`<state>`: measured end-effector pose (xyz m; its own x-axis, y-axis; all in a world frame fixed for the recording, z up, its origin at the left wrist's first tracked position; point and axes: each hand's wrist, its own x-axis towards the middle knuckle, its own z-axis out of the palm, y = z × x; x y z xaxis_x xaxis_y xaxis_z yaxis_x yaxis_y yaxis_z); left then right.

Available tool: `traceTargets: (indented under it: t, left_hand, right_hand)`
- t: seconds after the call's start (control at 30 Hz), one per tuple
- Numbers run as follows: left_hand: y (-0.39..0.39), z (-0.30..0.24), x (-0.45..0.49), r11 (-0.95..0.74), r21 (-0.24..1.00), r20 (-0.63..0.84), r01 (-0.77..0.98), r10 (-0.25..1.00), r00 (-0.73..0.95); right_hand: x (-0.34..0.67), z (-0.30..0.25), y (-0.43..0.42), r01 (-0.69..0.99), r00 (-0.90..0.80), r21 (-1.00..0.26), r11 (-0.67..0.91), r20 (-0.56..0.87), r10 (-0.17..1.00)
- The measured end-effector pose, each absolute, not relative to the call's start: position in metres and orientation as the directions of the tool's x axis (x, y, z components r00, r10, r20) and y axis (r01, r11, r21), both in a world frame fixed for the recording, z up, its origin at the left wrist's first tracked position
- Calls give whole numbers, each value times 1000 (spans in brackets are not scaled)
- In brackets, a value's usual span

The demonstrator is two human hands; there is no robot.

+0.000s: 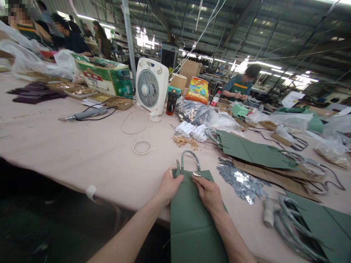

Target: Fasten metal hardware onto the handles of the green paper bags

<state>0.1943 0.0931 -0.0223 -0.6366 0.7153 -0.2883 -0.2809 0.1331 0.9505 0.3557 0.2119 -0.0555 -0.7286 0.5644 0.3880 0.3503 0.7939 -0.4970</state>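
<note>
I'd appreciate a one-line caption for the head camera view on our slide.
Left hand and right hand hold the top of a green paper bag with a looped handle.

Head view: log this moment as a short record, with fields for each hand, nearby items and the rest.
left hand: holds top edge of green paper bag, beside its handle
right hand: holds the bag's top edge
nearby: gold fittings; silver scraps
rest: white fan on table; co-worker beyond it
</note>
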Motion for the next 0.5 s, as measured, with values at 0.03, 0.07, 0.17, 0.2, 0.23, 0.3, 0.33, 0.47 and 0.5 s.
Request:
traceTargets:
  t: [0.03, 0.07, 0.17, 0.2, 0.23, 0.3, 0.33, 0.47, 0.5]
  left_hand:
    - [93, -22, 194, 120, 952, -280, -282, 715, -641]
    - [93, -22, 194, 109, 951, -277, -290, 716, -641]
    - [94, -21, 194, 105, 927, -320, -359, 719, -616]
    - [94, -21, 194, 109, 918, -337, -381, 721, -605]
    - [95, -21, 194, 111, 909, -350, -401, 724, -595]
    - [96, -21, 194, 99, 895, -365, -436, 726, -583]
    - [97, -22, 194, 92, 887, -371, -452, 725, -580]
    - [98, -23, 194, 86, 858, -410, -506, 709, -574]
    - [98, -23, 193, 88, 852, -416, -516, 712, -565]
  right_hand:
    - [355, -56, 211, 360, -723, -479, 800, 398, 564]
    - [355, -56, 210, 371, -722, -456, 809, 406, 560]
    - [356, -56, 206, 400, -730, -375, 836, 421, 539]
    - [356, -56, 205, 407, -735, -349, 844, 424, 529]
    - [356, -55, 204, 411, -739, -324, 852, 428, 520]
    - [357, -54, 203, 414, -750, -280, 866, 434, 499]
    - [357, -54, 203, 412, -758, -263, 872, 432, 489]
    - [358, -54, 205, 400, -782, -260, 879, 403, 475]
    - [359, -54, 206, 399, -781, -269, 876, 401, 479]
